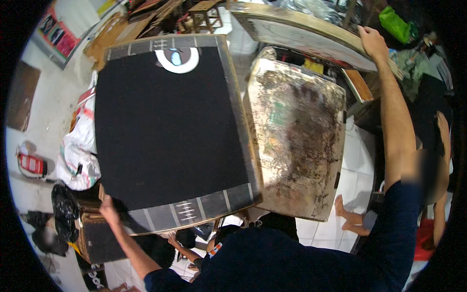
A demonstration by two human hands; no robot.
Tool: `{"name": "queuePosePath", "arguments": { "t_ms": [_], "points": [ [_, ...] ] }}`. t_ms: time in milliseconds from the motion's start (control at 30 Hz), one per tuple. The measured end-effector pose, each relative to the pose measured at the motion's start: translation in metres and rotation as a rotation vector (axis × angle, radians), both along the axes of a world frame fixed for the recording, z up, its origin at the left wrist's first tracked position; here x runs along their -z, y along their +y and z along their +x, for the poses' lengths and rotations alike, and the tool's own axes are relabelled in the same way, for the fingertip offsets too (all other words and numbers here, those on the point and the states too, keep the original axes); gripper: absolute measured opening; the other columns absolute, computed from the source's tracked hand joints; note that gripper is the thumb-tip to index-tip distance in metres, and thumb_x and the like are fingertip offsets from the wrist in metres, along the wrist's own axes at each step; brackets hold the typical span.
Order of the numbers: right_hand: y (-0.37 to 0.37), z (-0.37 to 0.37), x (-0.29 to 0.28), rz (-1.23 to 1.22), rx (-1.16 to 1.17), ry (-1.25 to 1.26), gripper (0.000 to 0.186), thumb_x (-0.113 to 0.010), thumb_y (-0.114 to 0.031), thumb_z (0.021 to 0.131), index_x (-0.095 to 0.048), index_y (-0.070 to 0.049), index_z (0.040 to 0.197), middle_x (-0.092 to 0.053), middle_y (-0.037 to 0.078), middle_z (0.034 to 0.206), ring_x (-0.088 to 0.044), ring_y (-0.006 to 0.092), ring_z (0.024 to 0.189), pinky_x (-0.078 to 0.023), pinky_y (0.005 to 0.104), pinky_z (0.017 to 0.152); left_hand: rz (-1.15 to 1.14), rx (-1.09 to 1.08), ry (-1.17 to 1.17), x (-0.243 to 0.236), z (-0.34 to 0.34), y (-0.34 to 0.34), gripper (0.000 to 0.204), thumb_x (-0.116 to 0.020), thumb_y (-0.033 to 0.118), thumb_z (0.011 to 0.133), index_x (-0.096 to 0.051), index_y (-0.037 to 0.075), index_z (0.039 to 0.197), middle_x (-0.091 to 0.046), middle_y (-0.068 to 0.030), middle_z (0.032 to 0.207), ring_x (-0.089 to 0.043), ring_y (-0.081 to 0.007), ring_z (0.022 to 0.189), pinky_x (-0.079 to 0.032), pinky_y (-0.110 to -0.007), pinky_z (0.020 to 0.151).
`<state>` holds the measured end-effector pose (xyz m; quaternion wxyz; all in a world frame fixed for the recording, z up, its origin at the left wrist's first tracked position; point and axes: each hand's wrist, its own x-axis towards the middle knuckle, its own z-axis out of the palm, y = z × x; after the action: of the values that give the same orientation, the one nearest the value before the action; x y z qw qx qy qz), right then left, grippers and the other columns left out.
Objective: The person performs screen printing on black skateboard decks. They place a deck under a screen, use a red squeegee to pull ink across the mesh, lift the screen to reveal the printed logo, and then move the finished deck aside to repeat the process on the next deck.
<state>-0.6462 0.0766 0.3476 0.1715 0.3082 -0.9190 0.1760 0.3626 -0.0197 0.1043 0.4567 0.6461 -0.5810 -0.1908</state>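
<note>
At the far right, my right hand [374, 45] is closed round the end of a wooden-framed panel [311, 46] that stands tilted at the back. My left hand [109, 210] is at the near left corner of a large work board [238, 193]; motion smears its fingers, and its grip is unclear. Black fabric [168, 131] covers the board between grey end strips with white marks. Near the fabric's far end lies a white ring [187, 67], with a small light-blue piece [176, 59] inside it.
Right of the board stands a stained, paint-worn table [301, 141]. A white sack [80, 158] and a red fire extinguisher [32, 164] are at the left. Bare feet [351, 217] and another person's arm [441, 136] show at the right; another person's hand [177, 242] is below the board.
</note>
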Motion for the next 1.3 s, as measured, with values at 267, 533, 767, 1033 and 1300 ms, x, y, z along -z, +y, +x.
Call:
{"name": "queuePosePath", "arguments": {
  "t_ms": [267, 533, 767, 1033, 1300],
  "points": [
    [0.013, 0.043, 0.005, -0.158, 0.016, 0.071, 0.047, -0.052, -0.046, 0.090, -0.079, -0.011, 0.104, -0.074, 0.023, 0.106, -0.071, 0.0406, 0.103, -0.055, 0.0492, 0.094, 0.394, 0.285, -0.113, 0.144, -0.245, 0.023, 0.049, -0.078, 0.037, 0.090, -0.060, -0.005, 0.074, -0.052, -0.0034, 0.064, -0.045, -0.0147, 0.064, -0.041, -0.036, 0.060],
    [0.013, 0.061, -0.003, -0.140, 0.038, 0.026, 0.045, -0.054, -0.046, 0.089, -0.079, -0.013, 0.107, -0.074, 0.020, 0.109, -0.070, 0.0406, 0.105, -0.055, 0.0490, 0.095, 0.529, 0.595, -0.247, 0.186, -0.354, 0.030, 0.062, -0.093, 0.044, 0.072, -0.061, -0.006, 0.090, -0.063, -0.0131, 0.072, -0.059, -0.0276, 0.065, -0.051, -0.042, 0.066],
    [0.008, 0.058, -0.013, -0.131, 0.031, 0.029, 0.045, -0.055, -0.048, 0.089, -0.080, -0.014, 0.107, -0.075, 0.019, 0.112, -0.070, 0.0388, 0.108, -0.054, 0.0489, 0.097, 0.551, 0.555, -0.415, 0.162, -0.384, 0.043, 0.063, -0.092, 0.048, 0.072, -0.062, -0.005, 0.091, -0.069, -0.0183, 0.079, -0.069, -0.0365, 0.075, -0.054, -0.047, 0.072],
    [0.003, 0.049, -0.024, -0.106, 0.016, 0.022, 0.048, -0.055, -0.051, 0.090, -0.078, -0.015, 0.112, -0.073, 0.018, 0.118, -0.069, 0.0379, 0.112, -0.054, 0.0472, 0.098, 0.546, 0.405, -0.431, 0.155, -0.405, 0.037, 0.080, -0.094, 0.048, 0.070, -0.056, -0.009, 0.112, -0.069, -0.0181, 0.085, -0.069, -0.0388, 0.083, -0.053, -0.048, 0.085],
    [0.008, 0.057, -0.012, -0.161, 0.034, 0.004, 0.045, -0.057, -0.050, 0.087, -0.080, -0.015, 0.102, -0.076, 0.017, 0.108, -0.072, 0.0377, 0.104, -0.056, 0.0467, 0.093, 0.630, 0.477, -0.496, 0.183, -0.402, 0.025, 0.086, -0.092, 0.048, 0.074, -0.054, -0.010, 0.124, -0.061, -0.0268, 0.119, -0.061, -0.0412, 0.115, -0.050, -0.045, 0.099]
  ]
}}
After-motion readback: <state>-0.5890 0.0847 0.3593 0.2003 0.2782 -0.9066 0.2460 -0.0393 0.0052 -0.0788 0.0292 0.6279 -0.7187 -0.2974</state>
